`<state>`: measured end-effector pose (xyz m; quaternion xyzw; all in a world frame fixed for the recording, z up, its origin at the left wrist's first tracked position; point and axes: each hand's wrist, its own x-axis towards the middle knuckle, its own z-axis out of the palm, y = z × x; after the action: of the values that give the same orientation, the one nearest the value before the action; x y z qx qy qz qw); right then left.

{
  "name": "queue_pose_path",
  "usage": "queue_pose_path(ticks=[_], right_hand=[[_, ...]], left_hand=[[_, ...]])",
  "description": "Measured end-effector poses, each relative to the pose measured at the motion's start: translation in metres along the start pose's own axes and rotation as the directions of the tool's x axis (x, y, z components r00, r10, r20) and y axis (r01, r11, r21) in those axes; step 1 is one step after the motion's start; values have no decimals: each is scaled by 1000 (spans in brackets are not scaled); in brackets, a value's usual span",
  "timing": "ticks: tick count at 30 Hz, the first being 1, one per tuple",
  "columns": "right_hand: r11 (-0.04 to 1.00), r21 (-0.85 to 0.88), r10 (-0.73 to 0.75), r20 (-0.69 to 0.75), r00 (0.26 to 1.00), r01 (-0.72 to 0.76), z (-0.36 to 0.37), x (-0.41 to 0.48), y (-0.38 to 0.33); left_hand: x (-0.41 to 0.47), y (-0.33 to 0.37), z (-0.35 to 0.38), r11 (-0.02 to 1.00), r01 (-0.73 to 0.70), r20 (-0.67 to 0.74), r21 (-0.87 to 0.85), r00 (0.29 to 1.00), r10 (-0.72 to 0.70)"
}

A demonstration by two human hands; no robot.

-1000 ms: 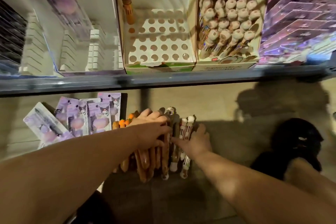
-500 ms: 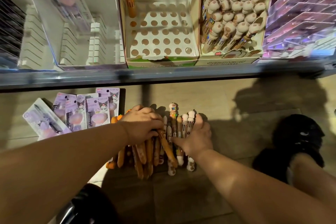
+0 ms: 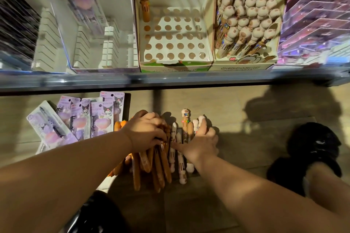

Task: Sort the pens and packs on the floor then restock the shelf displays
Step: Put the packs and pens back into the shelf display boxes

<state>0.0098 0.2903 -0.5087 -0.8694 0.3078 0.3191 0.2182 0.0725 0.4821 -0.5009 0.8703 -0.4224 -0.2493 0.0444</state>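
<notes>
I see both hands down on the floor below the shelf. My left hand is closed over the top of a bundle of brown pens, fingers curled round them. My right hand is just beside it, cupped around the pale pens, with its thumb laid across them and its fingers curled over their far side. The two pen groups lie touching, side by side. The purple packs are fanned out on the floor to the left. On the shelf, the holed display box has one brown pen standing in its back left corner, and the box to its right is packed with pale-capped pens.
</notes>
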Motion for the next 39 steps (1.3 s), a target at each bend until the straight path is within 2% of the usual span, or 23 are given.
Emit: queue_pose_path(ticks=[5,8,14,21,31,36,39], right_hand=[[997,-75,-23,-10,1000,22,3,-1,-2],[991,-124,-50,20,999,52,-1,3,0],[992,-118,-57,-46,997,51,-10,8,22],[999,49,4,-92,996,0,-15,16,48],[1000,11,-22,-57,998,23,-27,20,50],[997,57,-43,-14,999,43,-33,22,53],[974,222,-55,1,999,53,-35,27,60]], left_hand=[[6,1,5,999,34,21,-17,999,-34],[9,4,0,999,42,81,-4,996,-42],[17,14,-3,997,68,121,-32,991,-63],[30,33,-3,996,64,143,-55,988,-56],[40,57,-2,986,59,157,-159,987,-33],[43,60,-4,975,118,159,-190,983,-88],[49,62,-3,935,208,123,-286,976,-179]])
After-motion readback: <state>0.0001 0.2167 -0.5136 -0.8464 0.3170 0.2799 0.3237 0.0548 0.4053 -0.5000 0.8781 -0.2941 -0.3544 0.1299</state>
